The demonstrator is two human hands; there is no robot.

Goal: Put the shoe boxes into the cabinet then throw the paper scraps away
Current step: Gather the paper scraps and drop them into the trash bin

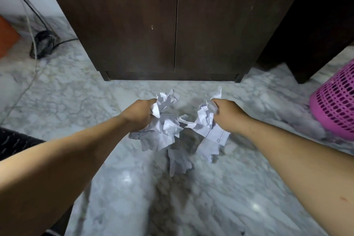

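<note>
Clearly the boxes are out of sight and both doors of the dark wooden cabinet (176, 23) are closed, so I'd judge the work has reached the scraps. From the head camera, looking down at the marble floor (72, 97), the person's left hand (140, 116) has its fingers curled tight round one bunch of crumpled white paper (162, 128), and the right hand (228, 114) grips a second bunch (207, 122) the same way. Both wads hang just above the floor in front of the cabinet, close together but apart. A further crumpled piece (180, 161) seems to lie below and between them; whether it is loose on the floor or dangling from a bunch I cannot tell.

What the next move turns on is the pink perforated basket (335, 109), at the far right edge and tilted in this wide view. It sits well to the right of both hands, so the right hand is plainly the nearer, and the left must cross further over. Nothing stands between the right hand and the basket but bare floor; a dark piece of furniture (314, 30) rises behind it. Off to the left, well away, cables (28, 15) trail down the wall to a dark object (45, 43) on the floor.
</note>
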